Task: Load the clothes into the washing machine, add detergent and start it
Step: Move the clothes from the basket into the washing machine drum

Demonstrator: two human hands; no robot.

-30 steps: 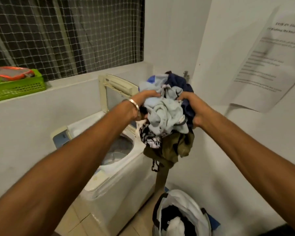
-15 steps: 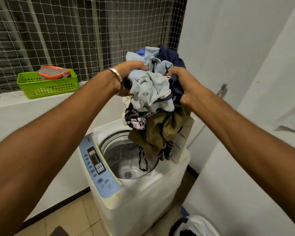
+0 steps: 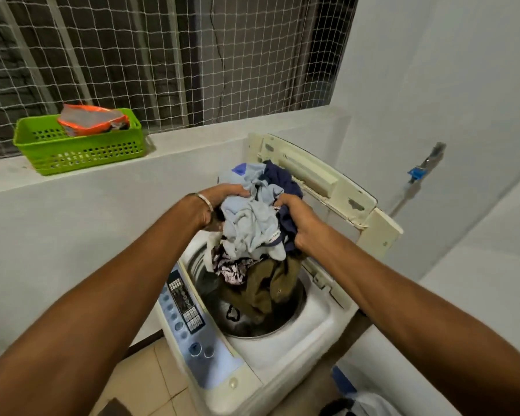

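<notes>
In the middle of the frame both hands clutch a bundle of clothes [image 3: 252, 226] directly above the open drum [image 3: 264, 319] of a top-loading washing machine [image 3: 282, 355]. The left hand [image 3: 219, 202], with a bangle on its wrist, has its grip clenched into the pale blue fabric on the bundle's left side; the right hand [image 3: 297, 220] grips the dark navy cloth on its right side. The bundle's long axis runs roughly up and down: pale blue and navy pieces bunch at the top, a black-and-white patterned piece and an olive garment hang below, and the olive end points downward into the drum, reaching past its rim. The machine's lid [image 3: 321, 184] stands raised behind the clothes, toward the upper right. A blue control panel [image 3: 189, 313] runs along the machine's left edge. In the upper left of the frame a green basket [image 3: 81, 151] sits on a white ledge [image 3: 192, 145], holding an orange packet [image 3: 90, 120], below a netted window.
</notes>
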